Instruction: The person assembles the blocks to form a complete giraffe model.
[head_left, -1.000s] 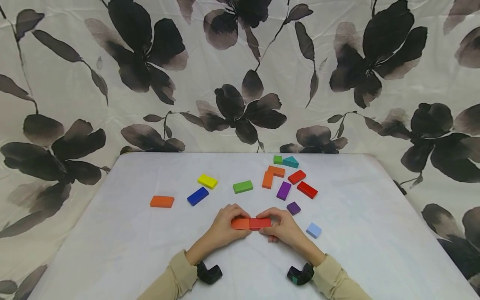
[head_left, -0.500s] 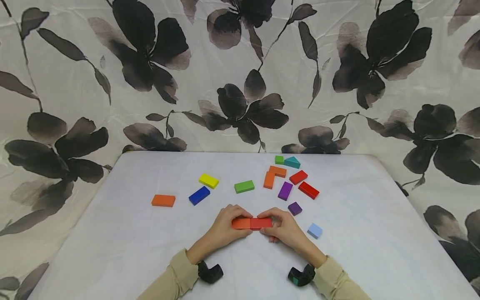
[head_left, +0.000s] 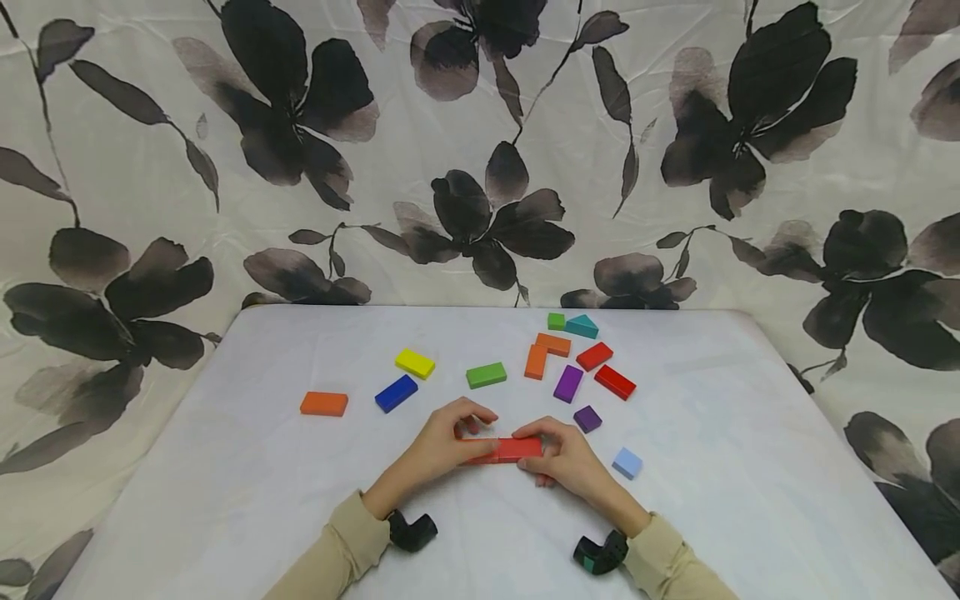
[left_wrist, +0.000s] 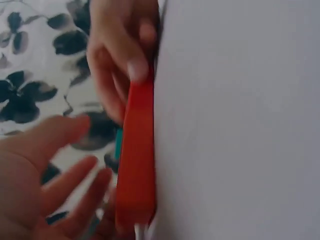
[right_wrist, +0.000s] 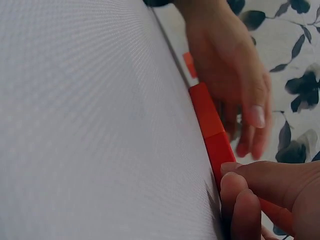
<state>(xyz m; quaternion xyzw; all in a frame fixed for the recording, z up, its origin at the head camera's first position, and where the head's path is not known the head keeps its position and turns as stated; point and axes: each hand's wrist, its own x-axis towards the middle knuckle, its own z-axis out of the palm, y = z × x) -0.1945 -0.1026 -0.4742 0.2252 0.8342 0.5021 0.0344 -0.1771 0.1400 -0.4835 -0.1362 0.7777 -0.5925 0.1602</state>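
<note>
Two blocks, a red one (head_left: 519, 450) and an orange one (right_wrist: 206, 111), lie end to end on the white table. My right hand (head_left: 567, 452) pinches the red block between thumb and fingers at its right part. Just off the orange block is my left hand (head_left: 438, 442), its fingers loosely spread and holding nothing. In the left wrist view a gap shows between the left fingers and the blocks. From the head view, the left thumb covers most of the orange block.
Beyond the hands lie a green block (head_left: 486, 375), a blue block (head_left: 396, 393), a yellow block (head_left: 415, 363) and an orange block (head_left: 324, 404). Purple (head_left: 567, 384), red (head_left: 615, 382) and other blocks are scattered at the back right. A light blue block (head_left: 627, 463) sits beside my right wrist.
My left hand has let go of the orange block and its fingers have lifted and spread. The right hand still holds the red block in the same place.
</note>
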